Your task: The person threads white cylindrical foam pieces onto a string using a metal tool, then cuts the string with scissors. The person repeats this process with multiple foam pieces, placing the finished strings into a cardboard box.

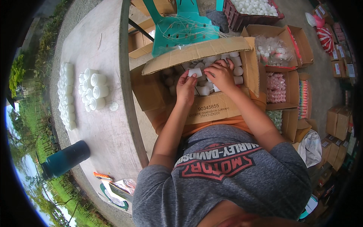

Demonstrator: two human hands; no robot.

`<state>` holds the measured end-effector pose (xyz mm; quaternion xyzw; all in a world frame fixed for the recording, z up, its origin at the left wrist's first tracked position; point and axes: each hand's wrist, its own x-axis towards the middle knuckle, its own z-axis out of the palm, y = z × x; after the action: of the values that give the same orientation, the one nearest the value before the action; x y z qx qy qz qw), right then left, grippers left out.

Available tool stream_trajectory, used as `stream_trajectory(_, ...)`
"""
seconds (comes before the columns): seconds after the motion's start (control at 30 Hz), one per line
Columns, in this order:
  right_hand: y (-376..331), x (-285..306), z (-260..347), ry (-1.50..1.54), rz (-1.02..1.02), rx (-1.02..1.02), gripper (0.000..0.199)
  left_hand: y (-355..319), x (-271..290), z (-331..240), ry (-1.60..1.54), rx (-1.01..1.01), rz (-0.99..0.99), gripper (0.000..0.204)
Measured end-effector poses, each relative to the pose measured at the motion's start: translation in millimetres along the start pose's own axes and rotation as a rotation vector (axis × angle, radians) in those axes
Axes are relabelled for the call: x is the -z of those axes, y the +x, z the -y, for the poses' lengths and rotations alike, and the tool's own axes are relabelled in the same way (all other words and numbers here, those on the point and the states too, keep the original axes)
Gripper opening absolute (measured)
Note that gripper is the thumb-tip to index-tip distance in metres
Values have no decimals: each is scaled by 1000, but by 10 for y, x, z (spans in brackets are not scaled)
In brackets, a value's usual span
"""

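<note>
Over the cardboard box (pixel 211 109), the left hand (pixel 185 87) has its grip clamped on a white cylinder (pixel 195 72); just right of it is the right hand (pixel 221 76), whose grip I cannot tell.

Cannot make out clearly the shadowed candles (pixel 169 81) at the left end of the box (pixel 149 90), see beneath its far flap (pixel 196 56), or follow chair (pixel 179 33) and crate (pixel 235 19) past the view's top edge.
</note>
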<state>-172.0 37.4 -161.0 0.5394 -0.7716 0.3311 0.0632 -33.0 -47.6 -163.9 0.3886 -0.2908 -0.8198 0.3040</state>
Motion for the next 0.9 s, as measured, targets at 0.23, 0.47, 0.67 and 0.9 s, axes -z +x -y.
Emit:
stream_trajectory(0.23,99,193,274,112,58,129,16,-84,-71,88,622,-334,50,50)
stream_trajectory(0.47,90,195,278,115,40,146,7,-132,-175,36,951,-584,12,58)
stream_trajectory(0.67,124,270,350,51,-4,168,4,-167,-241,-39,1240,-704,30,66)
stream_trajectory(0.9,110,310,387,288,32,29,13,-185,-341,-127,1240,-819,131,50)
